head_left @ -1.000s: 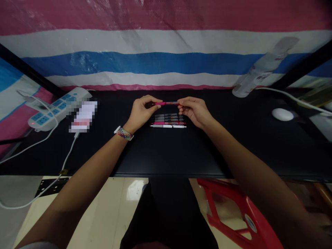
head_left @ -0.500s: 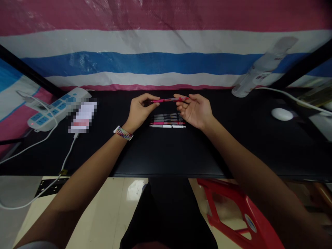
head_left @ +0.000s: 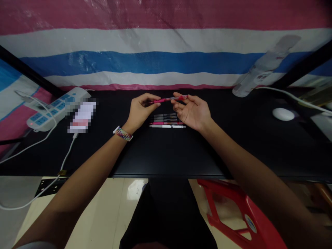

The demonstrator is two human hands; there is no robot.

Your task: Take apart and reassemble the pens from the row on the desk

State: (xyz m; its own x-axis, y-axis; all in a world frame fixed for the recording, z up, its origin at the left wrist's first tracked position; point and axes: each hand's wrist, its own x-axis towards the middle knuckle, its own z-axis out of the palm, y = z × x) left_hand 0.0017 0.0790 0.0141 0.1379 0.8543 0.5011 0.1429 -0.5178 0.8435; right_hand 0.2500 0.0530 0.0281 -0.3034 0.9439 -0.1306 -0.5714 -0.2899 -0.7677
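Observation:
My left hand (head_left: 142, 110) pinches the left end of a pink pen (head_left: 163, 100) between thumb and fingers, above the black tabletop. At the pen's other end is my right hand (head_left: 193, 110), palm partly turned up. Its curled fingers lie behind and along the pen, and its thumb side meets the tip of that end. Just below both hands, several pens lie side by side: dark-grey pens (head_left: 163, 117), another pink pen (head_left: 163, 123) and a white pen (head_left: 167, 126) nearest me. My right fingers hide some of their right ends.
On the left are a white power strip (head_left: 52, 112), a blurred-out phone (head_left: 83, 116) and a charging cable (head_left: 67, 152). To the right stand a clear bottle (head_left: 259, 72) and a white mouse (head_left: 283, 114). A red stool (head_left: 249, 218) is below the table edge.
The held pink pen has tilted slightly, its right end a little higher. My right fingers have shifted slightly left along it. The pens on the table have stayed put.

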